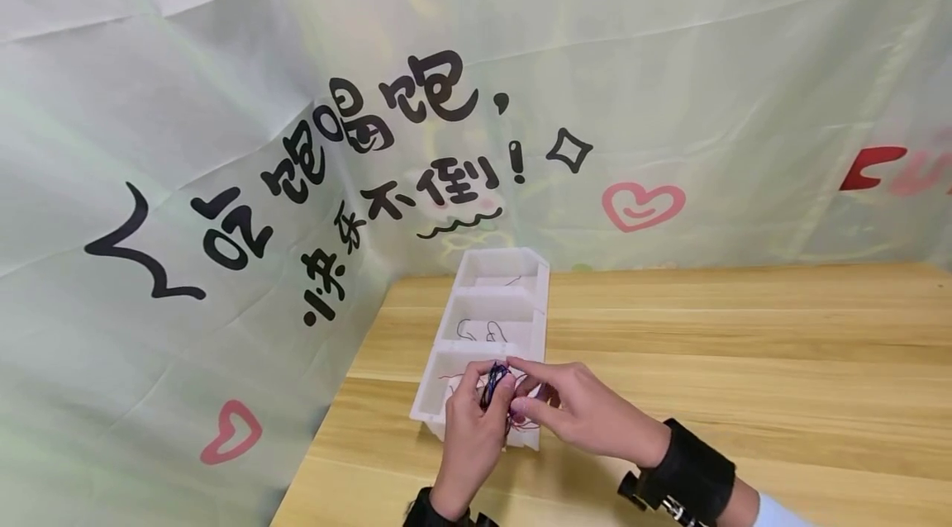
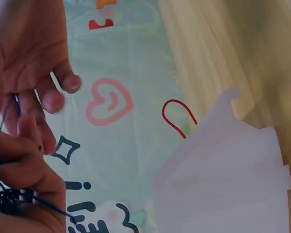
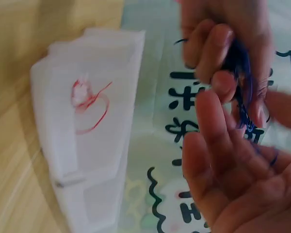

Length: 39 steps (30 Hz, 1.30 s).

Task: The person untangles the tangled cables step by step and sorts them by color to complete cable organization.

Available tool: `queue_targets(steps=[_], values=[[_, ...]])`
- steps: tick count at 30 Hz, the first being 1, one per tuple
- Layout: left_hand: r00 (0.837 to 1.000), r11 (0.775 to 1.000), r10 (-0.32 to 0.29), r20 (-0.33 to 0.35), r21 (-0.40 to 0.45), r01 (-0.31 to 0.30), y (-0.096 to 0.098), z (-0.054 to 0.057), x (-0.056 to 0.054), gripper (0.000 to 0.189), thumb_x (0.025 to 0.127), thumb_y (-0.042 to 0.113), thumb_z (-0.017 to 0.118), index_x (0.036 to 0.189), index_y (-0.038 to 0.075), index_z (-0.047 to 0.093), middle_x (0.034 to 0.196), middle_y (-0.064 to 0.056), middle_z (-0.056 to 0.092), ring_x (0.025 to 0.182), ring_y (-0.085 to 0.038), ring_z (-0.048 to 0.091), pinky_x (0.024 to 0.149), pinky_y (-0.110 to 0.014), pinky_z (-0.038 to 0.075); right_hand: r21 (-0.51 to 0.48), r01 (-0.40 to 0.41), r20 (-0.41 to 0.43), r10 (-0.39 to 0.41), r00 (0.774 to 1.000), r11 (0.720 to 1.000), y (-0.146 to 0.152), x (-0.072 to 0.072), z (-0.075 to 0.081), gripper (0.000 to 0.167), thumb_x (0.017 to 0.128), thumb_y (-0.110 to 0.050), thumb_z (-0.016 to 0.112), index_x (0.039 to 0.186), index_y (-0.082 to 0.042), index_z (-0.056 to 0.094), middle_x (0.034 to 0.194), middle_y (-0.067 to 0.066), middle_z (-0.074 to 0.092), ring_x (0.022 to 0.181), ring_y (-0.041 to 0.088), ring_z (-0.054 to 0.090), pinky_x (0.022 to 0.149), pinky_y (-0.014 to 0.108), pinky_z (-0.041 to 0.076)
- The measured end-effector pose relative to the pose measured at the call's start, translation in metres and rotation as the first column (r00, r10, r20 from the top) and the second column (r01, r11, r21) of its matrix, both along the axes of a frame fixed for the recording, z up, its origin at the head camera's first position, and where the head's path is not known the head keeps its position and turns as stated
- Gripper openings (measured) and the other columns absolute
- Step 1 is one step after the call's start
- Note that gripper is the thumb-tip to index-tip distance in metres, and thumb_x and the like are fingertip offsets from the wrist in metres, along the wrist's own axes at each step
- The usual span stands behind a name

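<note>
My left hand (image 1: 473,421) holds a tangled bundle of dark blue and black cords (image 1: 494,385) in curled fingers, above the near end of a white three-section bin (image 1: 426,399). From the left fist a blue strand (image 2: 51,205) sticks out. The right hand (image 1: 583,410) is close against the bundle from the right, thumb and fingers bent toward it. A thin blue strand (image 3: 274,156) runs to the right hand's fingers, which pinch it. Red cords (image 3: 104,116) lie in the near section under the hands, partly hidden by them.
In the middle section lie dark looped cords (image 1: 491,332), and a short dark strand (image 1: 513,280) is in the far one. One red loop (image 2: 170,103) rises over the bin's edge. The wooden table (image 1: 729,345) meets a printed cloth wall (image 1: 759,114) behind and at left.
</note>
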<state>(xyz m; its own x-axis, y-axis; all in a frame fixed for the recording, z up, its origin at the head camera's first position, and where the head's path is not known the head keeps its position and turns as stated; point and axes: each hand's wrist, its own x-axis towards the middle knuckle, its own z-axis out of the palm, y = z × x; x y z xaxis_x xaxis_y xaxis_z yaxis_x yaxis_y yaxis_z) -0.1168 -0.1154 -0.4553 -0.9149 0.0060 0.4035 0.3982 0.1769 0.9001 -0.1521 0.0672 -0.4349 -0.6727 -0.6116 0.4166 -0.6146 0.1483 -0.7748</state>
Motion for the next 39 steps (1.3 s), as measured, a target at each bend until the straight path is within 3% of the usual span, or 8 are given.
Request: queue_targets(steps=[5,10,13,17,21,28,34,39], values=[[0.993,0.993,-0.103,0.062,0.058,0.1,0.003,0.002,0.004,0.011,0.107,0.01,0.049,0.116,0.004,0.052,0.067,-0.016,0.067,0.043,-0.01,0.056,0.035,-0.028,0.044,-0.007,-0.01,0.083,0.011,0.996,1.0,-0.006,0.0,-0.001,0.025,0.099,-0.014,0.066,0.123,-0.005,0.067,0.083,-0.008,0.066,0.067,0.005,0.062,0.057,0.025,0.052],[0.989,0.991,-0.13,0.073,0.031,0.128,0.003,0.003,0.004,0.01,0.11,0.01,0.041,0.114,0.004,0.048,0.068,-0.014,0.068,0.038,-0.019,0.056,0.035,-0.031,0.046,-0.044,0.029,0.075,-0.026,0.997,0.999,-0.004,-0.002,-0.002,0.003,0.097,-0.016,0.069,0.098,-0.015,0.072,0.076,-0.01,0.063,0.064,0.003,0.056,0.054,0.023,0.047],[0.993,0.996,-0.084,0.081,0.022,0.082,-0.001,0.005,0.002,0.011,0.11,0.012,0.042,0.114,0.003,0.047,0.069,-0.014,0.067,0.04,-0.02,0.057,0.037,-0.032,0.048,-0.075,0.037,0.116,-0.028,0.993,0.996,0.003,-0.003,-0.001,0.007,0.098,-0.016,0.068,0.093,-0.013,0.071,0.074,-0.007,0.062,0.061,0.005,0.055,0.052,0.024,0.047],[0.997,0.999,0.03,0.076,0.028,-0.033,-0.01,0.008,0.0,0.014,0.109,0.019,0.048,0.11,0.006,0.05,0.064,-0.009,0.06,0.04,-0.014,0.051,0.037,-0.03,0.046,-0.108,0.045,0.218,-0.021,0.976,0.993,0.016,-0.004,0.001,0.011,0.099,-0.014,0.066,0.093,-0.005,0.068,0.073,-0.001,0.062,0.057,0.014,0.06,0.05,0.027,0.05],[0.993,0.993,0.112,0.04,-0.03,-0.111,-0.016,0.01,-0.002,0.015,0.107,0.024,0.053,0.106,0.009,0.053,0.062,-0.005,0.055,0.044,-0.013,0.049,0.042,-0.026,0.042,-0.131,0.07,0.276,-0.031,0.961,0.989,0.028,-0.004,0.001,0.011,0.099,-0.013,0.065,0.094,-0.004,0.068,0.076,0.003,0.065,0.06,0.02,0.064,0.047,0.026,0.047],[0.968,0.966,0.241,-0.074,-0.08,-0.246,-0.024,0.009,-0.006,0.013,0.105,0.021,0.057,0.101,0.009,0.056,0.073,0.0,0.054,0.062,-0.018,0.054,0.06,-0.026,0.045,-0.2,0.162,0.28,-0.102,0.954,0.966,0.049,-0.006,0.001,0.009,0.098,-0.007,0.067,0.095,0.002,0.068,0.079,0.01,0.068,0.06,0.021,0.066,0.054,0.03,0.053],[0.957,0.963,0.255,-0.139,-0.051,-0.264,-0.023,0.014,-0.004,0.012,0.106,0.013,0.054,0.095,0.007,0.055,0.073,0.004,0.045,0.065,-0.011,0.047,0.062,-0.027,0.042,-0.194,0.227,0.322,-0.156,0.934,0.955,0.056,-0.006,0.003,0.011,0.098,-0.011,0.067,0.096,0.0,0.069,0.081,0.015,0.069,0.059,0.021,0.064,0.055,0.033,0.055],[0.985,0.985,0.158,-0.062,0.081,-0.153,-0.018,0.019,0.001,0.021,0.108,0.013,0.05,0.09,0.002,0.049,0.068,0.001,0.043,0.055,-0.01,0.042,0.05,-0.024,0.038,-0.217,0.234,0.372,-0.141,0.917,0.948,0.058,-0.006,0.002,0.016,0.099,-0.011,0.067,0.103,0.005,0.069,0.083,0.023,0.067,0.06,0.019,0.063,0.057,0.035,0.056]])
